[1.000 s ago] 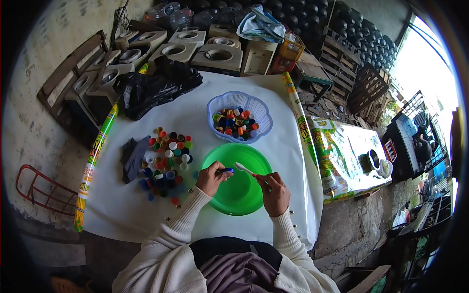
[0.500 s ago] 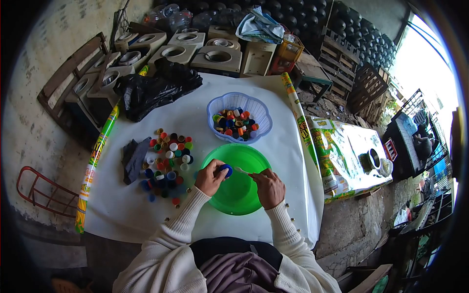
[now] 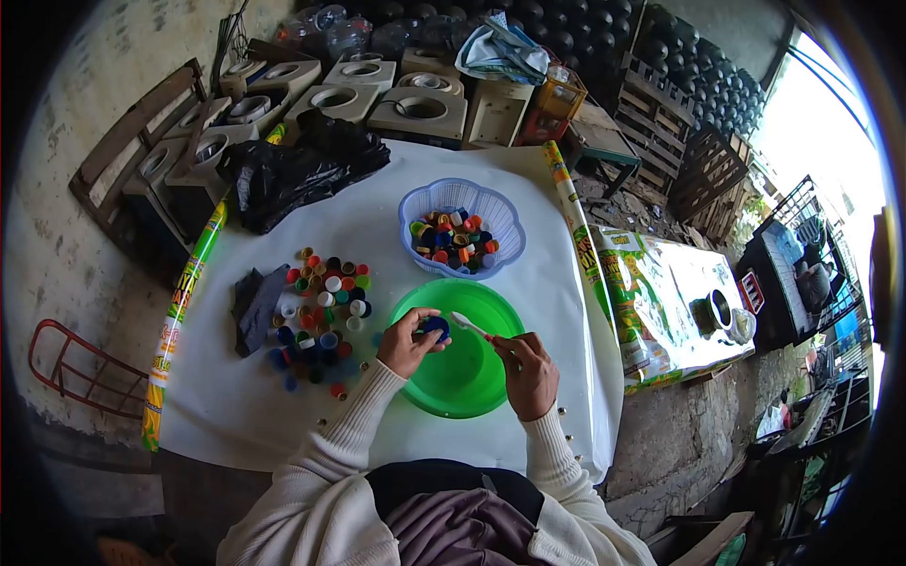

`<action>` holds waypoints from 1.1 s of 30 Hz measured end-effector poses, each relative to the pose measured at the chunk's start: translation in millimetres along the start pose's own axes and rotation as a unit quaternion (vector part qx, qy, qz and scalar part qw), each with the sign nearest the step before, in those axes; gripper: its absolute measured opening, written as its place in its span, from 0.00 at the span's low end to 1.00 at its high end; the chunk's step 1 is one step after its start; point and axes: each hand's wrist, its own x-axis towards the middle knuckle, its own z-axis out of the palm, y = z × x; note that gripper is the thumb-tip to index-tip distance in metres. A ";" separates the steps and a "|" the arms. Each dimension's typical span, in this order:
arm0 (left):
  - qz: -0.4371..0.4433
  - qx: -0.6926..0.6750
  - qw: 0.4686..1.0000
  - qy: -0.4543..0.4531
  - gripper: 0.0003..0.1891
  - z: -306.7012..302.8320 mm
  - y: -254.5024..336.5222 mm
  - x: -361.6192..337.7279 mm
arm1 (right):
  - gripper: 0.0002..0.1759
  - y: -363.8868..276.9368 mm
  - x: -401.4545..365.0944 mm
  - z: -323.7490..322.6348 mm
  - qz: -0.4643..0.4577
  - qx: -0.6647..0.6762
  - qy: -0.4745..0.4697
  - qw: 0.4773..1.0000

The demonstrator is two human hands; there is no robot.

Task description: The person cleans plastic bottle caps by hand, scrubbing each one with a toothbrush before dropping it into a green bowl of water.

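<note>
My left hand (image 3: 411, 343) pinches a dark blue bottle cap (image 3: 436, 327) over the left part of a green basin (image 3: 453, 404). A toothbrush (image 3: 470, 324) with a white head is gripped in my right hand (image 3: 529, 372), above the basin's right side. The brush head points left and stands close to the cap, with a small gap between them. Loose bottle caps (image 3: 332, 298) of many colours lie on the white table covering left of the basin. Behind the basin, a light blue plastic basket (image 3: 510, 226) holds more caps.
A dark grey cloth (image 3: 257, 309) lies left of the loose caps. A black plastic bag (image 3: 293, 174) is at the table's back left. Rolled colourful edging (image 3: 184, 325) runs along the left side, and a covered side table (image 3: 661, 307) stands at right.
My right hand has moved slightly down and right, and more of the toothbrush shows. The blue cap has tilted in my left hand, its inside turned upward.
</note>
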 end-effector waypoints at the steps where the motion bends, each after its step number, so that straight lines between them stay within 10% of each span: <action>1: 0.004 -0.010 1.000 -0.011 0.15 0.0 0.2 0.3 | 0.07 -3.5 -1.0 -2.6 -0.012 0.018 -0.005 1.000; 33: 0.025 0.015 0.999 0.021 0.13 -2.4 -0.6 -0.3 | 0.08 14.8 5.7 23.5 -0.049 -0.106 -0.072 0.991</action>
